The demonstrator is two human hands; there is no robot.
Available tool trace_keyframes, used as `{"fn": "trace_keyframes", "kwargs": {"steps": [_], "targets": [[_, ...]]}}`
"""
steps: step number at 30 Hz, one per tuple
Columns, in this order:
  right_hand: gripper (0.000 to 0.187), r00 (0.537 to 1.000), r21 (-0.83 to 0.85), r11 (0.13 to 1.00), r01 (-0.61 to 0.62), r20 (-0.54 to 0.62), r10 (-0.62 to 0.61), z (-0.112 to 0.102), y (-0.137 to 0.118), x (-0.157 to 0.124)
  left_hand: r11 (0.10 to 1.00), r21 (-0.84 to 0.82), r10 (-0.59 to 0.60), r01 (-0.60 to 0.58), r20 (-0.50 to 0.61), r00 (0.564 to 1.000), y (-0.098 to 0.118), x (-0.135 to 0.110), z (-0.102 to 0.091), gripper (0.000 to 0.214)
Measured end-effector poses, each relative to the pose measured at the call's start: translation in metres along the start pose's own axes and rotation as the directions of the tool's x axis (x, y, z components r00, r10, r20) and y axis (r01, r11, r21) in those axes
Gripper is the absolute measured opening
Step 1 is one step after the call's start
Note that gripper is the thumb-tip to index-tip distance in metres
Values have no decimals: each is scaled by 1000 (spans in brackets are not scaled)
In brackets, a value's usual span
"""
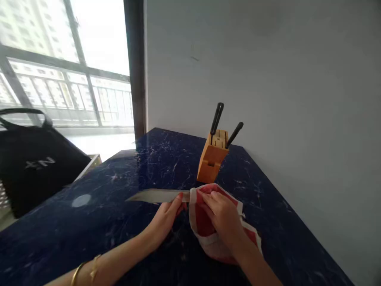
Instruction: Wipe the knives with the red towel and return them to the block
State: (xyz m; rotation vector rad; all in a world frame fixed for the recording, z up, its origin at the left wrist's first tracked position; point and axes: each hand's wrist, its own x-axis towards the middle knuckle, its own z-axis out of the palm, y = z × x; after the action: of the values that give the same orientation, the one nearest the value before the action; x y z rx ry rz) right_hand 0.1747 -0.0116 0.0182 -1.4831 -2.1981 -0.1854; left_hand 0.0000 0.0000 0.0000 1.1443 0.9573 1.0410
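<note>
A kitchen knife (154,195) is held level above the table, its pointed tip to the left. My left hand (169,210) pinches the blade near its right end, thumb on the near face. A red cloth with white edging (205,226) covers the right end of the knife, so the handle is hidden. My right hand (220,212) is closed over the cloth, pressing it around that covered end. The lower part of the cloth hangs down toward the table.
Beyond my hands a wooden knife block (210,163) holds two black-handled tools. The dark blue marbled table (119,222) meets a grey wall (282,99) on the right. A black bag (35,167) stands at the left, by a bright window.
</note>
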Motion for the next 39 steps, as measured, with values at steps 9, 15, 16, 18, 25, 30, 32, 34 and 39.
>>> {"fn": "trace_keyframes", "kwargs": {"steps": [9, 15, 16, 18, 25, 30, 32, 34, 39], "targets": [[19, 988, 302, 944, -135, -30, 151, -3, 2, 0, 967, 195, 171, -164, -19, 985, -1, 0, -2, 41], [16, 988, 342, 931, -125, -38, 147, 1, -16, -2, 903, 315, 280, -292, 84, 956, -4, -3, -3, 31], [16, 985, 338, 932, -133, -56, 161, 1, -15, -2, 893, 334, 288, -302, 91, 953, -3, -4, -4, 30], [17, 973, 328, 932, -156, -109, 201, 1, -13, -2, 876, 370, 291, -310, 107, 951, -1, -6, -4, 28], [18, 986, 338, 937, -91, -103, 132, 1, -15, -3, 856, 422, 262, -297, 140, 955, -3, -8, -6, 30], [25, 980, 300, 943, -143, -87, 176, -2, -10, -2, 856, 404, 299, -323, 123, 946, -4, -5, -6, 30], [27, 966, 287, 938, -196, -108, 235, -3, -5, -1, 869, 388, 309, -307, 59, 949, -4, -4, -5, 34], [30, 950, 294, 926, -239, -125, 285, -3, -1, -1, 882, 378, 303, -282, 3, 953, -5, -4, -5, 37], [32, 964, 350, 912, -215, -73, 255, 0, -11, -1, 914, 295, 287, -278, 14, 958, -6, -3, -3, 36]]}}
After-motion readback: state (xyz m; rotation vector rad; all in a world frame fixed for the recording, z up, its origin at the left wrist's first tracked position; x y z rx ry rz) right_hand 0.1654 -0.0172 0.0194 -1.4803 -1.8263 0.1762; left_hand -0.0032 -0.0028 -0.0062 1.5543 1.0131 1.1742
